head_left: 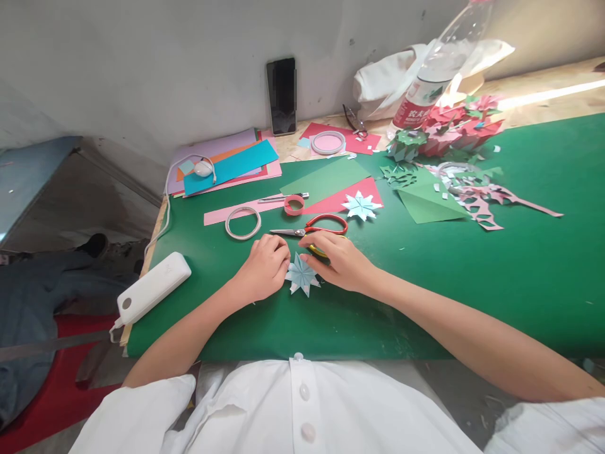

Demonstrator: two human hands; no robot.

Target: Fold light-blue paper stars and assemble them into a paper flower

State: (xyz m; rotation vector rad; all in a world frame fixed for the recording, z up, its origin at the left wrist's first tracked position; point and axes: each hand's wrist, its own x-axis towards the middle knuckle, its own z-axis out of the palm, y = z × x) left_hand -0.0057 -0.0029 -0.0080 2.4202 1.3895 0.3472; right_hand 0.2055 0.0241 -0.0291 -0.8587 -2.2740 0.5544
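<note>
One pale-blue, pointed folded-paper star [362,205] lies apart, seemingly complete; a second pale-blue paper star [303,276], perhaps unfinished, lies between the hands. The left hand [263,268] curls its fingers there, grip unclear; the right hand [339,260] holds thumb and forefinger parted.

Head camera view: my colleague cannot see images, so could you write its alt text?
A person's left hand and right hand are at a pale-blue folded paper star on a green tabletop. Beyond it lie red-and-yellow-handled scissors and a similar second star, with a white device at the left.
</note>
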